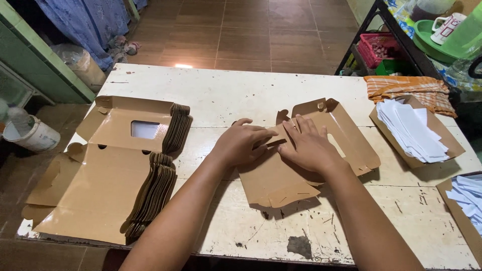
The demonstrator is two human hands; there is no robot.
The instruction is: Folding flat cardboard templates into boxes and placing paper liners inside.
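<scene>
A flat brown cardboard box blank (281, 183) lies in the middle of the worn white table (236, 95). My left hand (241, 143) presses on its upper left part, fingers bent over a fold. My right hand (307, 145) lies flat on the blank just to the right, fingers spread and pointing away from me. The two hands nearly touch at a small flap between them. The blank's far panel with side tabs (346, 130) sticks out beyond my right hand.
A thick stack of unfolded brown box blanks (108, 170) with a window cutout fills the table's left side. A brown tray of white paper sheets (414, 130) sits at right, another (469, 198) at the right edge. An orange cloth (409, 88) and a metal rack (389, 37) stand beyond.
</scene>
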